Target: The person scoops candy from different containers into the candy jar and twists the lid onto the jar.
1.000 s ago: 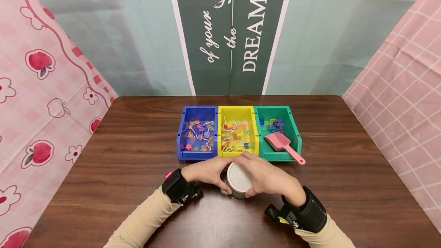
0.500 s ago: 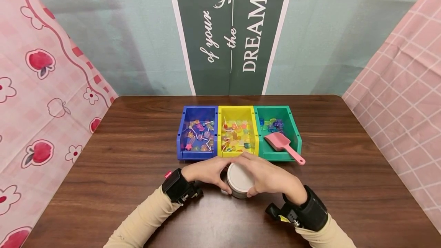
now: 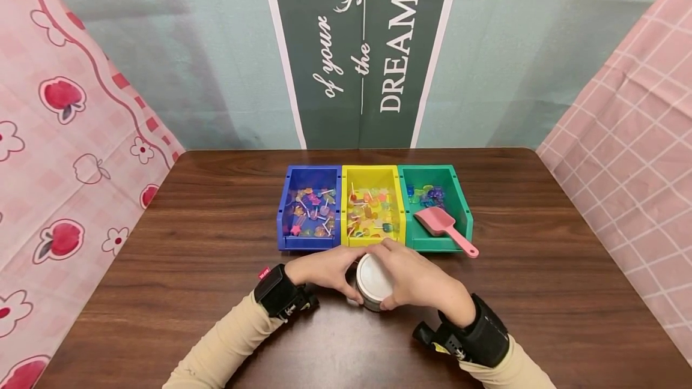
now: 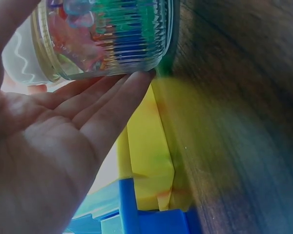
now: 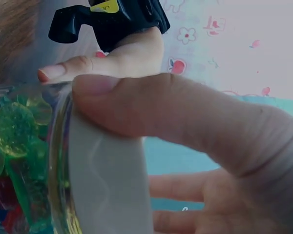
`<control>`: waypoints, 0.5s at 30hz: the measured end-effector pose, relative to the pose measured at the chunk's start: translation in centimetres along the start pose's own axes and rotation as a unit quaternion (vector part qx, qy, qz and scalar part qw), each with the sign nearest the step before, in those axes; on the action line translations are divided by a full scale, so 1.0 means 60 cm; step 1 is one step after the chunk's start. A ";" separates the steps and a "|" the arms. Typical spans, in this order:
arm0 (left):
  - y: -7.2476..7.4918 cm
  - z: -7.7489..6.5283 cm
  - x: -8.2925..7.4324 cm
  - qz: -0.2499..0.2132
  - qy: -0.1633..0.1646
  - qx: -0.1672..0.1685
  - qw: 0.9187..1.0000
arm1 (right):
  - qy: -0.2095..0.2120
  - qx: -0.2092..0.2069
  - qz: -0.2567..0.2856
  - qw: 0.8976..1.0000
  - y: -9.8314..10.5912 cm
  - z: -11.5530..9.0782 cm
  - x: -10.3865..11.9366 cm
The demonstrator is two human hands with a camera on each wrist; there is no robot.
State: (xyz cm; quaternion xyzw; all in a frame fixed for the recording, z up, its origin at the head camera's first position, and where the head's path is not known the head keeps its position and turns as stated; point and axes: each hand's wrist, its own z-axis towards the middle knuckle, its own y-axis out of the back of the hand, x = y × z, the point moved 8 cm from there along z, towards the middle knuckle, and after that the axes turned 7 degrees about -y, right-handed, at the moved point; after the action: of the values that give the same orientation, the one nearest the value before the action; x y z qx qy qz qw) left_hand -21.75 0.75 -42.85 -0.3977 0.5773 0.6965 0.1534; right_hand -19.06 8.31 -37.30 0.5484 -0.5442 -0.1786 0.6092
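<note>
A clear ribbed glass jar (image 4: 122,39) with a white lid (image 3: 375,277) stands on the table in front of the bins. Colourful translucent pieces (image 5: 17,141) fill it. My left hand (image 3: 327,269) holds the jar's glass body from the left, thumb on the near side, fingers along the far side. From the right, my right hand (image 3: 418,278) grips the lid, its thumb pressed on the lid's edge in the right wrist view. The fingertips of both hands meet behind the jar in the head view.
Behind the jar stand a blue bin (image 3: 282,221), a yellow bin (image 3: 401,215) and a green bin (image 3: 465,215), side by side, with small colourful pieces in each. A pink scoop (image 3: 440,223) lies in the green bin, its handle over the front edge. Curtains surround the wooden table (image 3: 216,209).
My right hand and wrist have turned slightly at the lid, the thumb shifting a little to the left. My left hand and the jar keep their place.
</note>
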 end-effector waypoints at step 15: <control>-0.005 0.011 0.004 0.000 0.023 -0.055 0.998 | 0.075 -0.023 -0.013 0.997 0.020 -0.009 0.006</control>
State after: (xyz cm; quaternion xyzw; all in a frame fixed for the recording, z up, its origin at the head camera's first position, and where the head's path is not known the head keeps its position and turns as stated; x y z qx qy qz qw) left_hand -21.97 1.37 -43.21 -0.4219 0.5415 0.7176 0.1179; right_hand -18.92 8.66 -36.00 0.5531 -0.4858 -0.1569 0.6583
